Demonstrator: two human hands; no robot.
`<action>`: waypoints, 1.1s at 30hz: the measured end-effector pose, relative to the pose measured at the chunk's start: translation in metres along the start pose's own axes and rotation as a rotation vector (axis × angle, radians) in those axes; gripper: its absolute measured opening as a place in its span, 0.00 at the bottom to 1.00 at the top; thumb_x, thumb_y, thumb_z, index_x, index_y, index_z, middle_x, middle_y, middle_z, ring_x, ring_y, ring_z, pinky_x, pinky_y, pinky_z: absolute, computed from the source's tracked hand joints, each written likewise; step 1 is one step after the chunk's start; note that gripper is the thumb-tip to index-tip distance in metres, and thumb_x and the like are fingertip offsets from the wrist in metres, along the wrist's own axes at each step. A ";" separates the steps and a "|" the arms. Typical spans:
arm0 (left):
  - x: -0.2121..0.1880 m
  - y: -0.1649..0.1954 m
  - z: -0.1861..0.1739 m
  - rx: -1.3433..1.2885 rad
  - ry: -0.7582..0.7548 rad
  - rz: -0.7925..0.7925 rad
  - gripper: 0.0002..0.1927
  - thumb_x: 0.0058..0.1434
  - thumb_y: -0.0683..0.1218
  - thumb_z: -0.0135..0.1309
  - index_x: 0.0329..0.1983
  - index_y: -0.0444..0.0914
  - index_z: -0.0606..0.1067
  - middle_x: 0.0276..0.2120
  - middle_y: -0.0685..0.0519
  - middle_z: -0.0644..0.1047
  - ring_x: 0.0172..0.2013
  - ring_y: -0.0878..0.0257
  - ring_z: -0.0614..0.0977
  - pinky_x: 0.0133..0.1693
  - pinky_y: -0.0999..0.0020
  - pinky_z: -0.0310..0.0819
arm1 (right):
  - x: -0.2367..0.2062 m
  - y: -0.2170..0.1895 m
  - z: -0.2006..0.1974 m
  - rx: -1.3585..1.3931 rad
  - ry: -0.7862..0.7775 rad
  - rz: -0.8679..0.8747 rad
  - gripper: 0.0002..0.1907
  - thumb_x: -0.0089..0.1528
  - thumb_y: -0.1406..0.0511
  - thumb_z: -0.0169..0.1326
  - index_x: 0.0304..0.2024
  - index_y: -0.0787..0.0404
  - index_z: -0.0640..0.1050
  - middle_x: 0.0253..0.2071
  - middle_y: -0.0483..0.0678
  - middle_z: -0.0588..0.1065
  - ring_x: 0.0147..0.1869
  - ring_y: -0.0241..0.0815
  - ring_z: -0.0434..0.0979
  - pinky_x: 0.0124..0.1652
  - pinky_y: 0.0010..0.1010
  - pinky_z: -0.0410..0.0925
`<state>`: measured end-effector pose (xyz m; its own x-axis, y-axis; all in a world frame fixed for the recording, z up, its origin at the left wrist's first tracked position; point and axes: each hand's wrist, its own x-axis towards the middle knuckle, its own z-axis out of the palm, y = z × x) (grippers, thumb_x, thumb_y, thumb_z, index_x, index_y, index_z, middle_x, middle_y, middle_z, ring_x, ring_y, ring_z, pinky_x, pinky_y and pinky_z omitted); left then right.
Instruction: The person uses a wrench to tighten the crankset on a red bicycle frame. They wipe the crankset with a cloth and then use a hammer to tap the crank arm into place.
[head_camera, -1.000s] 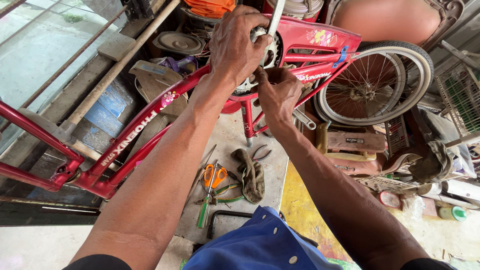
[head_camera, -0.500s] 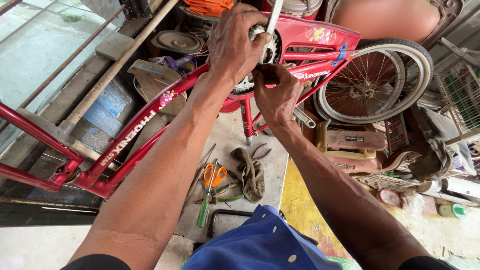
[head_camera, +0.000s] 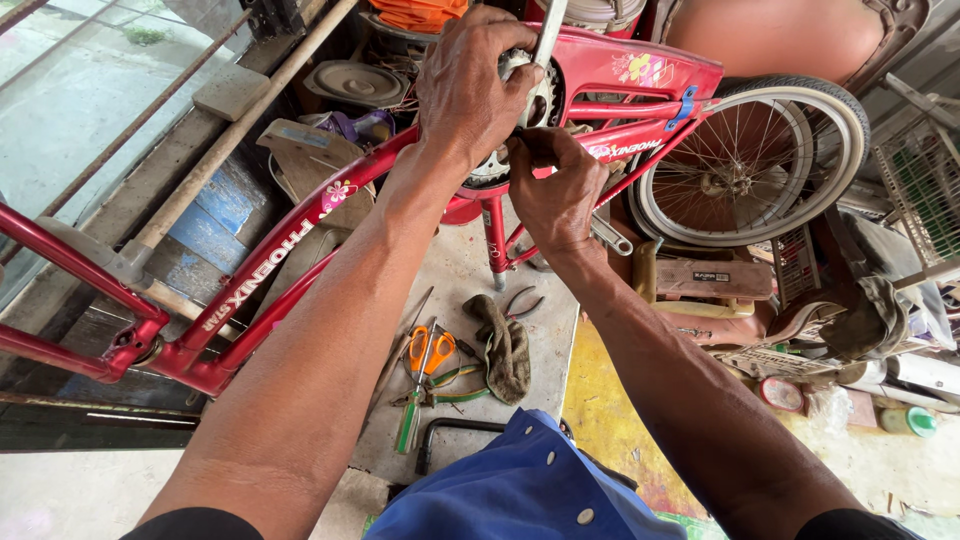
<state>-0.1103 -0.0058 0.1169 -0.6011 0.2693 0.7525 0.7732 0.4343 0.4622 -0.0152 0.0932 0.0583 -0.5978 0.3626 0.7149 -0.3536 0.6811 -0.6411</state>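
Note:
An upside-down red bicycle frame (head_camera: 270, 255) fills the middle of the view, its rear wheel (head_camera: 755, 165) at the right. My left hand (head_camera: 470, 85) grips the toothed chainring (head_camera: 540, 100) and the silver crank arm (head_camera: 550, 30) at the top. Just below it, my right hand (head_camera: 555, 190) is closed with pinched fingers at the crank hub; what it holds is hidden by the fingers. The red chain guard (head_camera: 640, 65) runs right from the chainring.
On the concrete floor below lie orange-handled scissors (head_camera: 425, 355), a green-handled tool (head_camera: 410, 420), pliers (head_camera: 520, 300), a dirty rag (head_camera: 505, 345) and a black bent bar (head_camera: 445, 435). Boxes and clutter crowd the right; a long wooden pole (head_camera: 235, 135) leans at left.
My right hand has shifted slightly up and closer to the crank hub under the left hand. The left hand keeps its grip on the chainring.

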 end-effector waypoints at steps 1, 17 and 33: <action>0.000 0.000 0.000 0.000 0.009 0.008 0.12 0.56 0.48 0.69 0.43 0.46 0.84 0.47 0.58 0.79 0.51 0.56 0.77 0.54 0.55 0.69 | 0.000 0.000 0.000 0.010 -0.009 0.023 0.05 0.62 0.69 0.62 0.37 0.67 0.83 0.32 0.51 0.83 0.36 0.38 0.86 0.39 0.29 0.76; 0.002 0.004 -0.004 -0.014 -0.020 -0.009 0.11 0.55 0.47 0.68 0.42 0.45 0.84 0.47 0.57 0.79 0.50 0.55 0.78 0.53 0.55 0.70 | 0.002 0.013 -0.002 -0.003 -0.011 -0.076 0.03 0.63 0.70 0.62 0.37 0.65 0.83 0.33 0.49 0.84 0.35 0.36 0.86 0.40 0.28 0.77; 0.001 0.002 -0.002 -0.016 -0.012 0.004 0.11 0.56 0.47 0.68 0.43 0.44 0.83 0.48 0.56 0.79 0.51 0.54 0.77 0.55 0.53 0.68 | 0.016 0.019 0.003 0.030 -0.144 0.451 0.09 0.62 0.65 0.57 0.38 0.66 0.82 0.25 0.50 0.81 0.17 0.35 0.75 0.19 0.28 0.71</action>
<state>-0.1089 -0.0063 0.1200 -0.6003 0.2815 0.7486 0.7786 0.4195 0.4666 -0.0343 0.1101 0.0566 -0.7892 0.5247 0.3191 -0.0554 0.4567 -0.8879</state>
